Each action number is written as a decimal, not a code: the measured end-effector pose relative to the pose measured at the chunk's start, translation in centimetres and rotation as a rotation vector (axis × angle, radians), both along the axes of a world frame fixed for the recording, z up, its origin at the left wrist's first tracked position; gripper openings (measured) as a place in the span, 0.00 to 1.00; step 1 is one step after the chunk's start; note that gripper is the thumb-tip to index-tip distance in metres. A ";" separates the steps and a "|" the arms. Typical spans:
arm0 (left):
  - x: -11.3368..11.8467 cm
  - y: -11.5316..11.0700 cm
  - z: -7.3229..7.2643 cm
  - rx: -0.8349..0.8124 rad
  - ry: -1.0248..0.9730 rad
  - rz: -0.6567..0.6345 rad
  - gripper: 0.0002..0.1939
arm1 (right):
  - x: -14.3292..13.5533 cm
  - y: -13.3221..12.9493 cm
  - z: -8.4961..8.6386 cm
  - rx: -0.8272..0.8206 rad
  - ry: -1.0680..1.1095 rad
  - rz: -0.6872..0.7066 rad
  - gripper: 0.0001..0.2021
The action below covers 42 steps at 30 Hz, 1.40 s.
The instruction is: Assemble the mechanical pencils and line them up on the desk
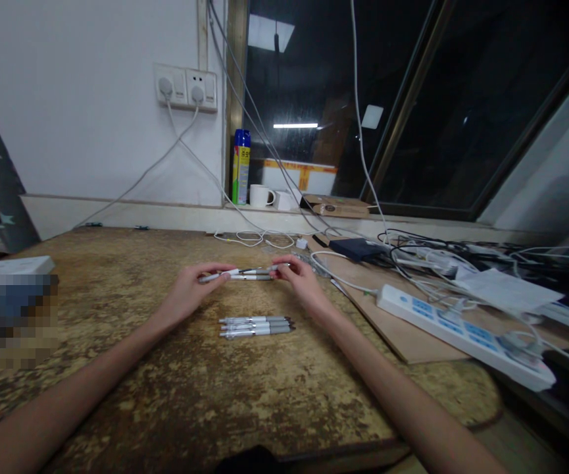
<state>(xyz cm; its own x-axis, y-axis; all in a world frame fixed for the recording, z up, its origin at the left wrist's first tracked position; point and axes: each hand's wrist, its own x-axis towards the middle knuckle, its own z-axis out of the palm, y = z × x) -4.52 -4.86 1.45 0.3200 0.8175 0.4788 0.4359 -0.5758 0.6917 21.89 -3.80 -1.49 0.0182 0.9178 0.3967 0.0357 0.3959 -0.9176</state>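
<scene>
Lying nearest on the desk (166, 395), just short of both hands, are three grey-and-white pens (256, 325) in a tight row, touching side by side, long axes running left-right, i.e. crosswise to the forearms; they sit between the two wrists, a bit closer to the right wrist than the left. Just beyond them, the left hand (189, 289) and right hand (302, 276) hold up a small bundle of the same sort of pens (245, 273), looks like two, maybe more, can't tell exactly. The bundle spans the gap between the hands, also left-right, parallel w/ the row below and a little above the desk. Left hand is pinched narrow on the white tips at its end; right hand is closed narrow on the opposite end, fingertips curled over. Neither hand touches the row on the desk. Both hands are about equally near the bundle, each w/ one end. Further out, right of the right hand, a white power strip (462, 332) lies on a board amid cables. Beyond, on the sill approx straight ahead, a white mug (260, 195) and a blue-yellow spray can (241, 166).
</scene>
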 end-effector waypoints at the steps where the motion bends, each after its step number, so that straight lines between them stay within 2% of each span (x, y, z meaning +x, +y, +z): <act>1: 0.0 0.1 0.0 0.002 0.004 0.001 0.17 | 0.0 -0.1 0.2 -0.006 0.015 0.003 0.13; 13: 0.3 -0.2 0.1 -0.027 0.000 -0.021 0.18 | -0.6 -0.6 0.8 0.002 0.033 0.057 0.12; 21: 0.2 0.1 -0.3 -0.039 -0.013 -0.052 0.17 | -1.3 -1.2 1.3 0.014 -0.023 0.042 0.11; 29: 0.7 -0.6 -0.1 -0.065 -0.010 -0.099 0.15 | -2.4 -1.5 0.6 0.058 -0.100 0.102 0.09; 36: 1.0 -0.6 -0.5 -0.086 -0.028 -0.140 0.18 | -2.6 -1.8 0.5 0.103 -0.154 0.131 0.08; 42: 1.0 -0.5 -0.5 -0.094 -0.037 -0.136 0.16 | -2.6 -1.8 0.4 0.131 -0.194 0.136 0.09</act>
